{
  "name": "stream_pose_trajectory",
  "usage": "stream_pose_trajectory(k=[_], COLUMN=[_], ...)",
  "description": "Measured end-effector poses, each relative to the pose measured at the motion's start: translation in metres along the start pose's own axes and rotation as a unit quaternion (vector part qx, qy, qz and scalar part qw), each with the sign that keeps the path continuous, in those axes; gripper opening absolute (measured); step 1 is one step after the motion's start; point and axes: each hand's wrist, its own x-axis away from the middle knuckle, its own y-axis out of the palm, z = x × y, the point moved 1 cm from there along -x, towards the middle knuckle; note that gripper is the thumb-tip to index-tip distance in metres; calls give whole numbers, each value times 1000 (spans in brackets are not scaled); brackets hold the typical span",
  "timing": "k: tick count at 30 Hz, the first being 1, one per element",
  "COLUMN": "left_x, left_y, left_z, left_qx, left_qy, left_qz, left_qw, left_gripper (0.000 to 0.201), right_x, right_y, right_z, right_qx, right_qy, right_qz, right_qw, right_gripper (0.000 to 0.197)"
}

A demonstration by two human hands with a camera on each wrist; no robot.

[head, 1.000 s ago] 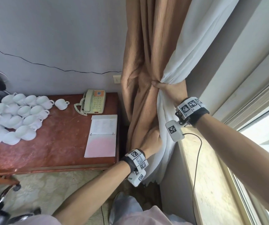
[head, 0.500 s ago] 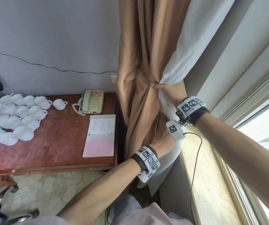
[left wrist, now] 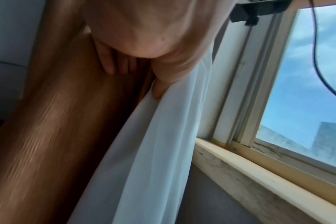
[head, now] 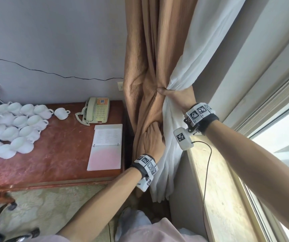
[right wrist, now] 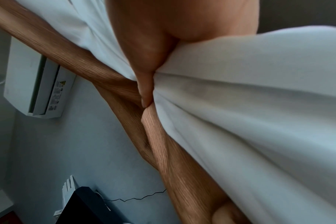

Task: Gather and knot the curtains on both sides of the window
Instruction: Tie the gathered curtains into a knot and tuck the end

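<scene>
A brown curtain (head: 149, 49) and a white sheer curtain (head: 203, 41) hang together in the corner beside the window. My right hand (head: 164, 90) grips both, bunched into a tight waist; in the right wrist view its thumb (right wrist: 146, 91) presses where brown curtain (right wrist: 157, 136) meets white sheer (right wrist: 240, 106). Just below, my left hand (head: 157, 126) holds the hanging part. In the left wrist view its fingers (left wrist: 113, 63) curl on the brown curtain (left wrist: 58, 136) and its thumb hooks a fold of the white sheer (left wrist: 153, 151). The curtain tails hang loose towards the floor.
A wooden desk (head: 53, 163) on the left carries several white cups (head: 14, 126), a telephone (head: 96, 110) and an open binder (head: 107, 145). The stone windowsill (head: 218, 198) and window (head: 283, 137) run along the right. A black cable (head: 208, 163) hangs from my right wrist.
My left hand has slid up the curtains from near the desk edge to just under my right hand, drawing the lower folds in. My right hand has kept its grip.
</scene>
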Motion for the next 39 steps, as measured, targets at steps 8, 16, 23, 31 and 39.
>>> stream_pose_trajectory(k=[8, 16, 23, 31, 39], left_x=[-1, -9, -3, -21, -3], left_y=[23, -1, -53, -162, -207], left_z=[-38, -59, -60, -52, -67], left_qx=[236, 362, 405, 135, 21], left_qy=[-35, -49, -67, 66, 108], left_qz=[-140, -221, -181, -89, -109], left_qw=[961, 904, 894, 985, 988], left_gripper=[23, 41, 36, 30, 22], right_x=[-4, -22, -28, -26, -20], right_y=[1, 3, 4, 11, 14], right_z=[6, 10, 7, 6, 4], right_qx=[-11, 11, 16, 7, -20], right_qy=[-1, 2, 7, 10, 18], right_qz=[11, 23, 11, -6, -12], right_qw=[1000, 1000, 1000, 1000, 1000], right_gripper=[80, 94, 98, 99, 95])
